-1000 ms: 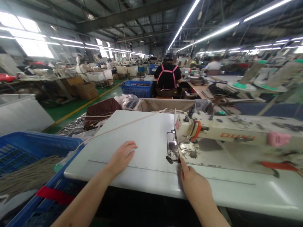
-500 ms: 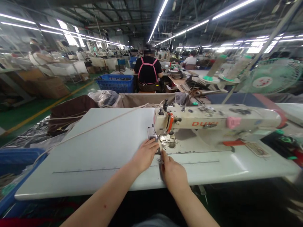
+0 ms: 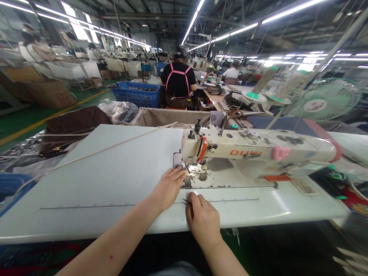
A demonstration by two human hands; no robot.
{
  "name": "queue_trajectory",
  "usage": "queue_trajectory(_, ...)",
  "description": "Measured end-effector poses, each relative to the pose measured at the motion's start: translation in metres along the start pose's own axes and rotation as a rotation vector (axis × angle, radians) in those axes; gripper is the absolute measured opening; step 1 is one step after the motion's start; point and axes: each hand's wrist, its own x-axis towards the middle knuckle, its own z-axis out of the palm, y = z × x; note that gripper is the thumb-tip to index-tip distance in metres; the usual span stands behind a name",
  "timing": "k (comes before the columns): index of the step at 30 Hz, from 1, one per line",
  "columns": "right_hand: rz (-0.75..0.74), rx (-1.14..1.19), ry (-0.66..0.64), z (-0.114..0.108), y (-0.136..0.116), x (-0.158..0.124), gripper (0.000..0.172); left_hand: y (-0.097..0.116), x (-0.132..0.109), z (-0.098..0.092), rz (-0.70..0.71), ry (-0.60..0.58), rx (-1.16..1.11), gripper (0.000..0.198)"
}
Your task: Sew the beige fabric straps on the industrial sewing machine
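My left hand (image 3: 169,188) lies flat with its fingers stretched out, fingertips at the left end of the sewing machine (image 3: 253,149), beside the presser foot and the metal needle plate (image 3: 197,168). Whether anything lies under those fingers is hidden. My right hand (image 3: 203,214) is curled closed just above the white table (image 3: 115,184), to the right of and nearer than the left. Out of its left side stick the dark pointed tips of small thread snips (image 3: 187,202); the rest of them is covered by the fingers.
A long pale cord (image 3: 109,150) runs across the table's left part. Behind the table is a beige fabric-sided bin (image 3: 172,117). At right stand thread cones (image 3: 263,82) and a green fan (image 3: 324,101). A co-worker (image 3: 178,82) sits ahead, facing away.
My right hand has drawn back from the presser foot toward the table's front edge. A narrow pale strip seen between the hands no longer shows. My view has shifted slightly.
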Motion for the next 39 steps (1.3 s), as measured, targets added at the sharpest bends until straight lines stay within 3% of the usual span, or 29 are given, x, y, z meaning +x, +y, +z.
queue_trajectory(10,-0.017,0.016,0.059,0.008,0.002,-0.004,0.023,0.002,0.007,-0.002,-0.099,-0.055,0.018,0.045)
queue_trajectory(16,-0.011,0.009,0.005,0.001,0.000,-0.004,0.023,0.007,0.012,-0.009,-0.145,-0.103,0.019,0.046)
queue_trajectory(21,-0.023,0.020,0.034,0.002,0.001,-0.004,0.024,0.009,0.011,-0.009,-0.151,-0.085,0.018,0.044)
queue_trajectory(25,-0.036,0.019,0.065,0.005,0.001,-0.004,0.023,-0.002,0.015,-0.005,-0.135,-0.042,-0.028,0.040)
queue_trajectory(31,-0.068,0.010,0.179,0.010,0.002,-0.004,0.022,-0.037,0.052,0.000,-0.141,0.006,-0.253,0.033)
queue_trajectory(35,-0.094,0.027,0.214,0.009,0.004,-0.003,0.021,-0.051,0.083,0.003,-0.125,-0.066,-0.245,0.035)
queue_trajectory(39,-0.091,0.046,0.218,0.007,0.004,-0.003,0.021,-0.058,0.097,0.002,-0.081,-0.075,-0.239,0.036)
